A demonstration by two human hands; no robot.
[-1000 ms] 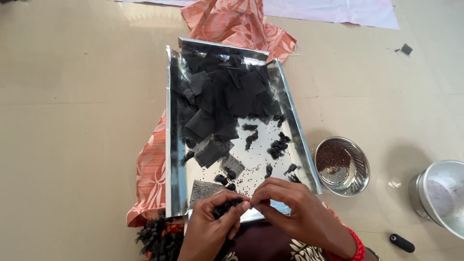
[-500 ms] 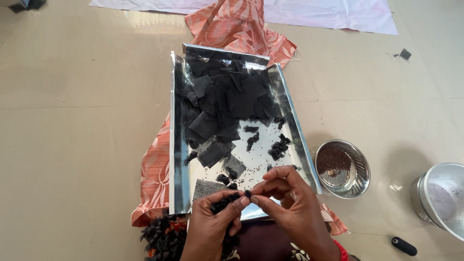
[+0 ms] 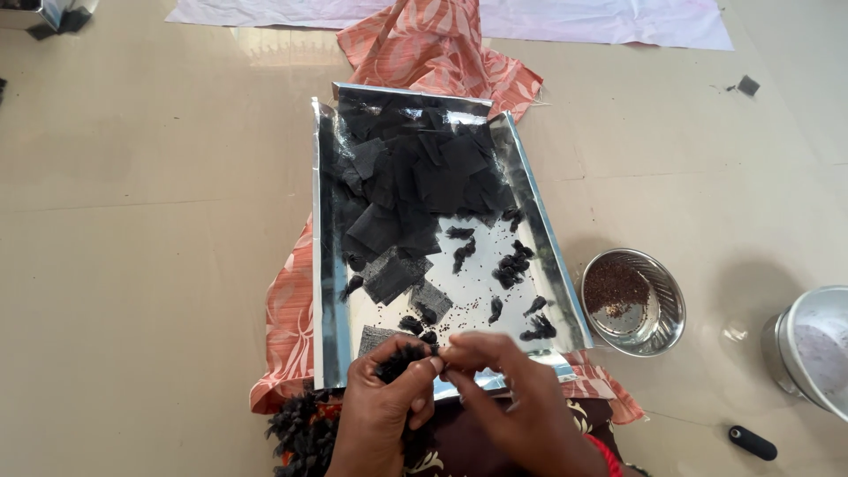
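At the bottom centre of the frame the left hand (image 3: 382,408) and the right hand (image 3: 508,389) meet over the near edge of a shiny metal tray (image 3: 325,265) that lies on the floor. The left fingers (image 3: 415,375) pinch a small black bundle (image 3: 399,359); the right fingertips press against it, seemingly twisting or tying it, though the grip is too small to read surely. By how things lie, a dozen or so finished black bundles (image 3: 512,265) are scattered over the lower right of the tray, while a large heap of flat black net squares (image 3: 415,177) fills its upper half, so most of the work looks left. A steel bowl of dark seeds (image 3: 632,300) stands just right of the tray.
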